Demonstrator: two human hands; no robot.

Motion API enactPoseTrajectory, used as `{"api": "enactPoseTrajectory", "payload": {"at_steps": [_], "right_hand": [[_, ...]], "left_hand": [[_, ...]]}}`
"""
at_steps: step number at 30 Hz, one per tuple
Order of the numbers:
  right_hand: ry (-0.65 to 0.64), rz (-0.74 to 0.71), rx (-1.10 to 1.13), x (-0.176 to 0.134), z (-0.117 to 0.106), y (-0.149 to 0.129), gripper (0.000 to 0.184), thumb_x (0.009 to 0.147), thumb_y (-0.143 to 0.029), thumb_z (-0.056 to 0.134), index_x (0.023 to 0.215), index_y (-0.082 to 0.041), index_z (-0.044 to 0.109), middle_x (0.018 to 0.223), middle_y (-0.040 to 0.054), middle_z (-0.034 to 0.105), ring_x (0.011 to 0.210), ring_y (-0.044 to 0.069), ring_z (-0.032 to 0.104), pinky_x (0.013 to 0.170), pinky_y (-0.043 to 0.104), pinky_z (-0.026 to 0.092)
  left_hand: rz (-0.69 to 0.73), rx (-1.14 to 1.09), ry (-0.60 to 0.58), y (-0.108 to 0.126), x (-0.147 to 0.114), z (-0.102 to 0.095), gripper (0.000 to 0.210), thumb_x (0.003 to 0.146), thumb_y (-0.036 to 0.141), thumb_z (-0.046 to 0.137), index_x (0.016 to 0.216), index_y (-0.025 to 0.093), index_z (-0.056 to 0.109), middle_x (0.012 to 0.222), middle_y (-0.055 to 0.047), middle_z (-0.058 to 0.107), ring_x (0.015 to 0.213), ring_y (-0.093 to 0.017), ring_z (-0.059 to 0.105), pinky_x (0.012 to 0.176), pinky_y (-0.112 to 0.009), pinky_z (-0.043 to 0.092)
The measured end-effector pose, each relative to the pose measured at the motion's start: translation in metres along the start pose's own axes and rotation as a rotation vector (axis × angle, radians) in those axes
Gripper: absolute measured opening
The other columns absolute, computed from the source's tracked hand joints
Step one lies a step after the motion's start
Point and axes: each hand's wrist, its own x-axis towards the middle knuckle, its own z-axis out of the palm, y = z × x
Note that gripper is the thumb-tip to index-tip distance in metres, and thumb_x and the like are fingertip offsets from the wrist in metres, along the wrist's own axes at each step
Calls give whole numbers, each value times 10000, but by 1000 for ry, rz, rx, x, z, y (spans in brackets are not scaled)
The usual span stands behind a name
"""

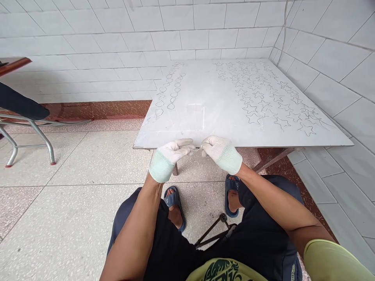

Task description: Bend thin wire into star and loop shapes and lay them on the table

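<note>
Both my hands wear white gloves with pale green cuffs and meet at the near edge of a white board. Between them hangs a thin wire star, bent in outline. My left hand pinches its left side between thumb and fingers. On the other side, my right hand has its fingertips closed on the wire. Farther up the board, many wire stars lie in rows on the right. Wire figure-eight loops form two columns on the left.
White tiled walls border the board behind and on the right. Beneath me a folding stool leg shows between my slippered feet. At far left are another person's leg, a metal stool and a brown tabletop corner.
</note>
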Motion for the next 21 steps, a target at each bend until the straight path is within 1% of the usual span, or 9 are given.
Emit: {"api": "enactPoseTrajectory", "payload": {"at_steps": [2, 4, 6, 9, 12, 14, 15, 18, 21], "right_hand": [[-11, 6, 3, 0, 0, 1, 270, 994, -190, 600, 743, -219, 693, 761, -18, 757, 784, 157, 699, 805, 292, 469], [-15, 5, 12, 1, 1, 3, 262, 991, -184, 601, 752, -220, 701, 752, -21, 754, 784, 158, 700, 806, 294, 471], [-20, -8, 33, 1, 2, 6, 265, 996, -190, 595, 756, -221, 704, 750, -24, 755, 785, 157, 704, 821, 296, 478], [-29, -33, 72, 2, 3, 12, 275, 1002, -207, 582, 755, -224, 701, 750, -28, 760, 780, 153, 710, 839, 297, 491], [-45, -50, 136, 3, 3, 15, 254, 1002, -235, 580, 781, -225, 704, 745, -29, 756, 764, 155, 712, 823, 301, 505], [-62, -45, 183, 3, 3, 15, 238, 1000, -256, 581, 799, -226, 705, 740, -28, 752, 749, 158, 711, 804, 304, 514], [-70, -38, 202, 2, 3, 15, 236, 1000, -264, 581, 801, -227, 702, 735, -28, 750, 741, 159, 708, 796, 305, 518], [-65, -23, 232, 2, 4, 13, 237, 990, -269, 580, 786, -227, 693, 726, -22, 744, 735, 162, 704, 798, 310, 528], [-2, -28, 225, 3, 4, 14, 245, 984, -271, 573, 771, -227, 686, 735, -17, 748, 757, 167, 709, 826, 316, 528]], "left_hand": [[38, 152, 45, 8, -7, 1, 446, 833, 395, 851, 1210, 157, 844, 1163, -135, 860, 1025, -276, 800, 944, -394, 636], [85, 386, 109, 17, -14, 3, 279, 900, 390, 782, 1097, 220, 883, 1173, -86, 864, 1096, -294, 794, 965, -390, 636], [190, 608, 125, 24, -20, 3, 233, 947, 378, 728, 1061, 265, 897, 1177, -47, 865, 1132, -291, 788, 1034, -391, 615], [348, 899, 62, 28, -18, 1, 263, 1002, 344, 655, 1079, 280, 898, 1176, -42, 867, 1128, -276, 785, 1089, -394, 578], [449, 1080, -47, 25, -10, -4, 309, 1037, 309, 584, 1056, 250, 886, 1086, -71, 874, 1007, -271, 793, 998, -399, 591], [484, 1125, -69, 23, -8, -5, 352, 1059, 290, 535, 1033, 224, 879, 1032, -94, 869, 944, -272, 791, 960, -403, 590], [494, 1127, -44, 22, -8, -3, 368, 1064, 283, 517, 1023, 213, 876, 1022, -105, 866, 940, -276, 791, 960, -406, 587], [465, 1063, 116, 20, -14, 6, 352, 1049, 298, 539, 995, 227, 879, 1034, -101, 867, 1004, -291, 796, 990, -398, 578], [280, 868, 296, 22, -21, 16, 300, 1016, 377, 607, 1015, 267, 887, 1106, -54, 877, 1113, -291, 794, 1059, -383, 559]]}}
